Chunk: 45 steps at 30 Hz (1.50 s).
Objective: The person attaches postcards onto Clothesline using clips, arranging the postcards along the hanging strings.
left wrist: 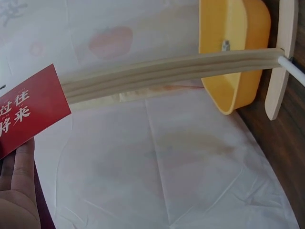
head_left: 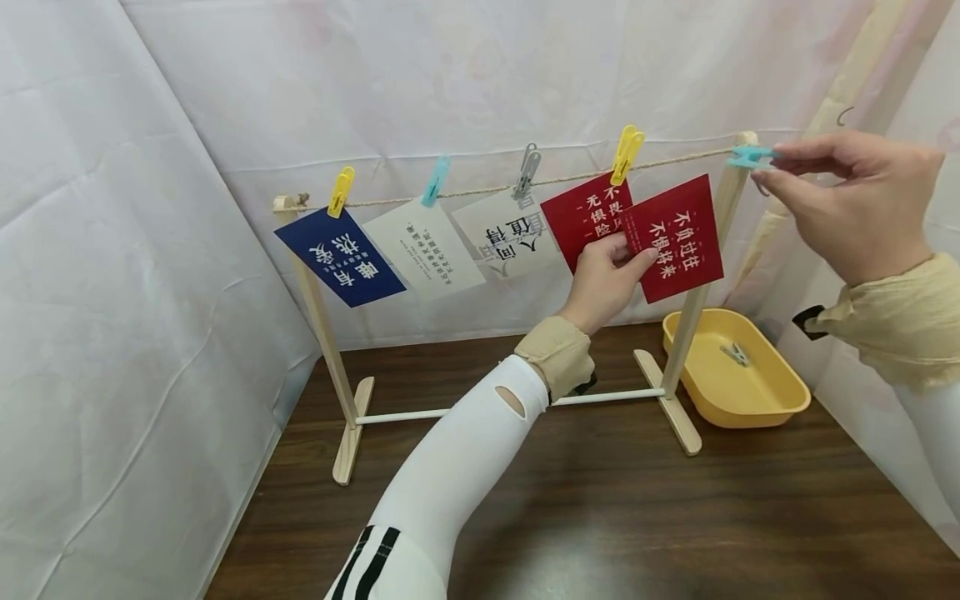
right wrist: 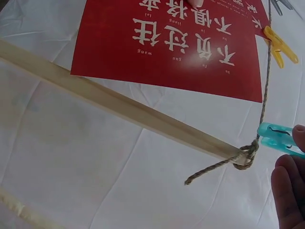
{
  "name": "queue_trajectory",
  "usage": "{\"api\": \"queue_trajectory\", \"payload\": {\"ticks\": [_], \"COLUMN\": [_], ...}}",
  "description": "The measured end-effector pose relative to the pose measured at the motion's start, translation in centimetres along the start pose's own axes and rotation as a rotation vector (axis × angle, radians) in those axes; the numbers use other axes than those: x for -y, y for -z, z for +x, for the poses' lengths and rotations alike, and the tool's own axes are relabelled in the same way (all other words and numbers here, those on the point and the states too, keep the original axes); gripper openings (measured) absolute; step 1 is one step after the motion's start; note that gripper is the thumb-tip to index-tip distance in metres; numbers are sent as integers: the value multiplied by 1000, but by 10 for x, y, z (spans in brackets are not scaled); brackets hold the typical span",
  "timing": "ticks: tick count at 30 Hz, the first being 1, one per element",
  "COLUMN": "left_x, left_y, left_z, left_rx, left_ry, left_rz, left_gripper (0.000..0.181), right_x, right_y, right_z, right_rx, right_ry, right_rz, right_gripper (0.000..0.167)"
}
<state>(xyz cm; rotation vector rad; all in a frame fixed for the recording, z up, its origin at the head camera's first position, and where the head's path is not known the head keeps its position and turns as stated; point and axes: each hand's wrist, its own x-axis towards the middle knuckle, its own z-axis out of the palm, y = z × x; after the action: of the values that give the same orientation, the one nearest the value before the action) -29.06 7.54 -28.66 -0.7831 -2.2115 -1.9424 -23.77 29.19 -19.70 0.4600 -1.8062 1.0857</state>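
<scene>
My left hand (head_left: 603, 283) pinches a red card (head_left: 678, 242) with white lettering by its left edge, just below the rope (head_left: 675, 158). In the right wrist view that card (right wrist: 167, 52) hangs beside the rope. My right hand (head_left: 862, 200) pinches a teal clothespin (head_left: 750, 157) between thumb and fingers, at the rope's right end by the knot (right wrist: 248, 155). Another red card (head_left: 581, 208), partly behind my left hand, hangs from a yellow clothespin (head_left: 627, 156).
A blue card (head_left: 341, 258) and two pale cards hang further left from clothespins. The wooden rack (head_left: 322, 325) stands on a dark brown table (head_left: 675, 517). Behind its right foot sits a yellow basin (head_left: 750, 408) with a grey clothespin (head_left: 735, 355) inside. White cloth surrounds the back and sides.
</scene>
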Motion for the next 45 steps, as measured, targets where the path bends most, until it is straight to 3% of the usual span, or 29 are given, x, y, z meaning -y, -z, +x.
{"api": "queue_trajectory", "payload": {"ticks": [6,15,27,35,45], "left_x": [-6,-14,-24,-23,-24], "left_y": [-1,-3,-6,-7,-10], "left_z": [5,11,15,17,19], "left_rx": [-15,-20,-42,-50,-43], "left_ry": [-31,-2,61,74,76], "left_rz": [-7,-2,46,45,48], "left_gripper": [24,24,25,26,26], "right_x": [7,13,19,18,16], "right_y": [-1,1,-7,-11,-7], "right_z": [9,21,41,48,51], "right_rx": [-18,35,81,180,269], "right_ry": [92,27,60,-63,-134], "right_rz": [-31,-142,-192,-204,-251], "right_gripper": [16,20,21,25,32]}}
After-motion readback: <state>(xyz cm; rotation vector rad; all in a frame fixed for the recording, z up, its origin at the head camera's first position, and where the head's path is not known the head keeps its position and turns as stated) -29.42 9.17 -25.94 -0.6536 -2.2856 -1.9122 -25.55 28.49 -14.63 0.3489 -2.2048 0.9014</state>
